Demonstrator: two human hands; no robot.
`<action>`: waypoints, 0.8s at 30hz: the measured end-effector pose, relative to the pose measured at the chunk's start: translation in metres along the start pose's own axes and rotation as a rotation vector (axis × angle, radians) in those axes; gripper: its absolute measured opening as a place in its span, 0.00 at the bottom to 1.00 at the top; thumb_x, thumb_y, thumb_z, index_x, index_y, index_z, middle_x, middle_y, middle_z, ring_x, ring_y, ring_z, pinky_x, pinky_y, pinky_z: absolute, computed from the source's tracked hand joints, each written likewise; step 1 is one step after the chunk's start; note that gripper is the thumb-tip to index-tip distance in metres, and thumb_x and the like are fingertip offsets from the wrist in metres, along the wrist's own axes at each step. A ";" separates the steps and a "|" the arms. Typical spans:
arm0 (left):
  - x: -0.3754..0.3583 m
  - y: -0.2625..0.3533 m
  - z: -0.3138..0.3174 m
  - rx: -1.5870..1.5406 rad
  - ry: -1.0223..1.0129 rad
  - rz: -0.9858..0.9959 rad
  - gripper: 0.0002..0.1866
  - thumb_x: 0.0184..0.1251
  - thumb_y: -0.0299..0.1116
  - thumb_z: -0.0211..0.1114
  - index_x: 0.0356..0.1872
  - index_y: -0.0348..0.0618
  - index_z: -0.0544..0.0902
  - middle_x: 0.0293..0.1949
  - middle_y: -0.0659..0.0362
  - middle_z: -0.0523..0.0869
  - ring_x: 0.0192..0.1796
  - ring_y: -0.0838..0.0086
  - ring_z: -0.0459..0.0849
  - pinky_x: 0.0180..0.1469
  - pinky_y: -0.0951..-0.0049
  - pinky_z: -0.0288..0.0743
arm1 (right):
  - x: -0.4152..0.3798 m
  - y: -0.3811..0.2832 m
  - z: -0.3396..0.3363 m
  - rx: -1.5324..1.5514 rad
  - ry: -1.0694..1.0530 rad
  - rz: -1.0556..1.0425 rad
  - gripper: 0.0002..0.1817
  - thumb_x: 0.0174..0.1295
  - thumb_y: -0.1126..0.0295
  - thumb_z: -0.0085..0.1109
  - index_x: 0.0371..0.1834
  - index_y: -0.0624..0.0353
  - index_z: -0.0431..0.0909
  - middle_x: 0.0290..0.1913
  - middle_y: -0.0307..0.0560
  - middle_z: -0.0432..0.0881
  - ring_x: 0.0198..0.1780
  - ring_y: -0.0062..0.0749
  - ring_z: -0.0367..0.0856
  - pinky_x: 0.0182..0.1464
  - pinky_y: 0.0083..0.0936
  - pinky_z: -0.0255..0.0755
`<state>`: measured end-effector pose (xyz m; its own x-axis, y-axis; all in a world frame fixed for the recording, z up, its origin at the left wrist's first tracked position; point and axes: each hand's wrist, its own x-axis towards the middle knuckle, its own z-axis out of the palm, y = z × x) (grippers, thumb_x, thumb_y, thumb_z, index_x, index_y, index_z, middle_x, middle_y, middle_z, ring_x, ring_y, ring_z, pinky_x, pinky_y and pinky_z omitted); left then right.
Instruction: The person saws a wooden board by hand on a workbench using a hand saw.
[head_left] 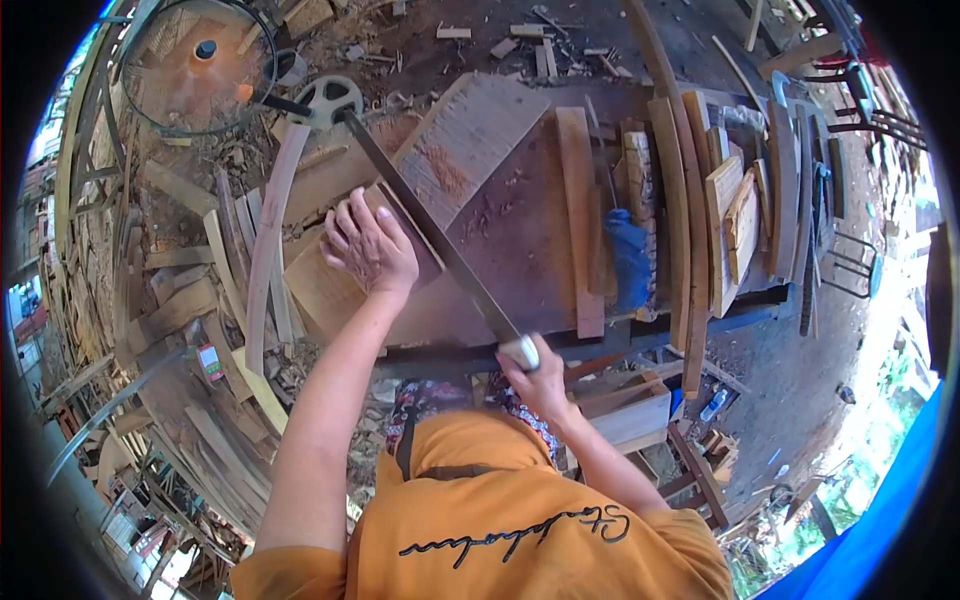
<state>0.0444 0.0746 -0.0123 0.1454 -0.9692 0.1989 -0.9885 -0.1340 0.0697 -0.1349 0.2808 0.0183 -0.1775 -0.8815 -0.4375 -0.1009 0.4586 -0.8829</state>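
My right hand (536, 378) is closed around the pale handle (520, 351) of a handsaw. The saw's long dark blade (430, 229) slants up and left across the workbench, passing close by the edge of a wooden block (416, 228). My left hand (370, 242) lies on that block, left of the blade, fingers spread and slightly bent. Under the block is a wider board (312, 283). Beyond the blade lies a broad plank (478, 130) with reddish sawdust on it. Exactly where the teeth meet the wood is hard to make out.
Several long wooden strips (578, 220) lie on the bench's right side, near a blue cloth-like bundle (627, 260). A wheel (333, 100) and a large round metal ring (270, 55) stand at upper left. Scrap wood (190, 300) crowds the left; a chair (865, 115) stands far right.
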 end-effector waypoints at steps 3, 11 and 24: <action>0.005 0.001 0.003 -0.012 0.008 0.028 0.25 0.74 0.45 0.48 0.68 0.50 0.68 0.66 0.53 0.69 0.72 0.53 0.61 0.70 0.39 0.46 | 0.067 -0.020 0.034 -0.061 0.022 -0.114 0.12 0.62 0.68 0.66 0.40 0.61 0.73 0.32 0.65 0.81 0.41 0.68 0.80 0.36 0.44 0.76; 0.004 0.005 0.001 0.008 0.051 0.018 0.24 0.75 0.44 0.48 0.68 0.49 0.69 0.65 0.53 0.72 0.72 0.56 0.62 0.70 0.42 0.47 | -0.002 0.005 -0.004 -0.046 -0.003 -0.003 0.12 0.62 0.67 0.69 0.40 0.60 0.75 0.31 0.60 0.84 0.39 0.59 0.86 0.38 0.38 0.79; 0.005 0.002 0.003 0.031 0.032 -0.011 0.24 0.76 0.45 0.47 0.68 0.50 0.70 0.66 0.53 0.72 0.71 0.55 0.63 0.69 0.42 0.50 | -0.003 0.009 -0.016 -0.024 -0.042 -0.013 0.13 0.61 0.67 0.69 0.41 0.60 0.75 0.33 0.58 0.85 0.41 0.55 0.87 0.39 0.38 0.80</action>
<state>0.0429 0.0684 -0.0140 0.1567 -0.9606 0.2295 -0.9876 -0.1512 0.0416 -0.1505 0.2891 0.0144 -0.1346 -0.8910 -0.4336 -0.1265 0.4495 -0.8843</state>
